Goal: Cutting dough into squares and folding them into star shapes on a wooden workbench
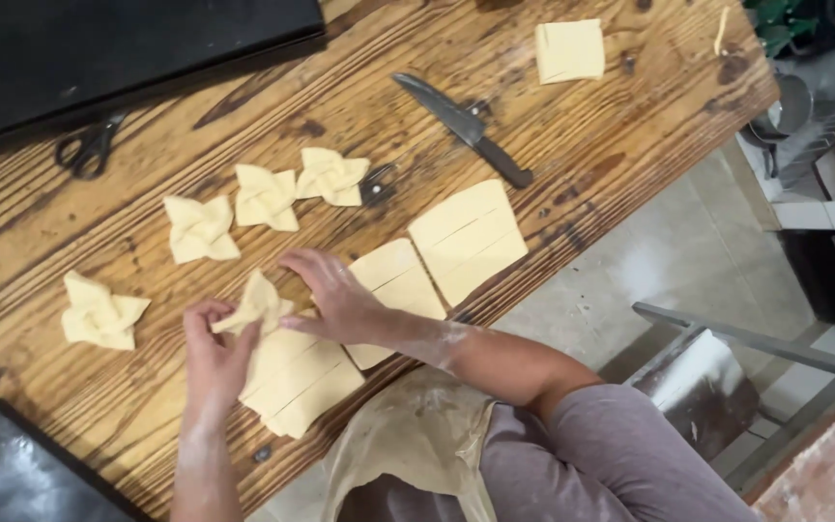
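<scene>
The left hand [213, 353] pinches a corner of a pale dough square [256, 304] between its fingers, lifted just above the stack of cut squares [297, 382] near the counter's [611, 135] front edge, while the right hand [335, 295] lies open, palm pressing the piece's centre. Folding cleanly probably calls for light pressure at the middle. Four finished pinwheels [265, 196] sit behind; the knife [464, 128] and scissors [89, 150] lie well apart, leaving bare wood leftward.
</scene>
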